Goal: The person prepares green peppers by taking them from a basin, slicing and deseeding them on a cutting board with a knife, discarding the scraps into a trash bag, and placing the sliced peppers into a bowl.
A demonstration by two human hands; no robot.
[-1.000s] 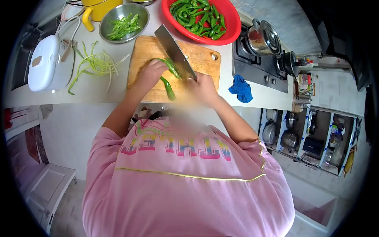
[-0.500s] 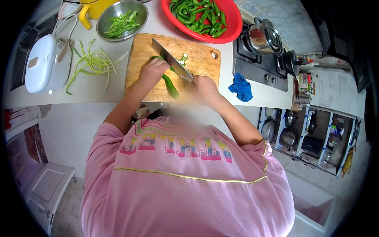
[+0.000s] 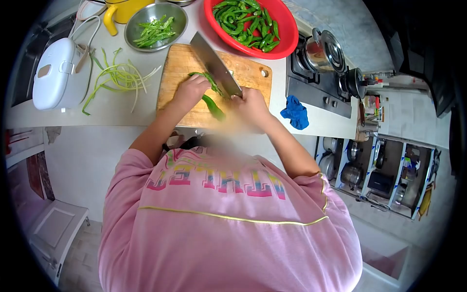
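On the wooden cutting board (image 3: 177, 65), my left hand (image 3: 193, 90) is closed on a green pepper piece (image 3: 206, 77), its fingers bent over it. My right hand (image 3: 252, 104) grips the handle of a cleaver (image 3: 214, 61), whose broad blade slants up to the left, close beside the piece. Another green pepper (image 3: 213, 107) lies on the board just below my left hand. Sliced green pepper fills part of a steel bowl (image 3: 181, 24) behind the board. Whole green peppers (image 3: 248, 24) lie in a red basin (image 3: 290, 34) at the back.
Long green stalks (image 3: 119, 76) and a white lidded box (image 3: 53, 78) are on the counter at the left, with a yellow pot (image 3: 127, 9) behind. At the right are a blue cloth (image 3: 295, 113) and a stove (image 3: 316, 87) with a steel pot (image 3: 318, 52).
The cleaver blade has lifted and turned to show more of its flat side. Cut strips now show beside my left hand, and the white-green bits near the blade are mostly out of sight.
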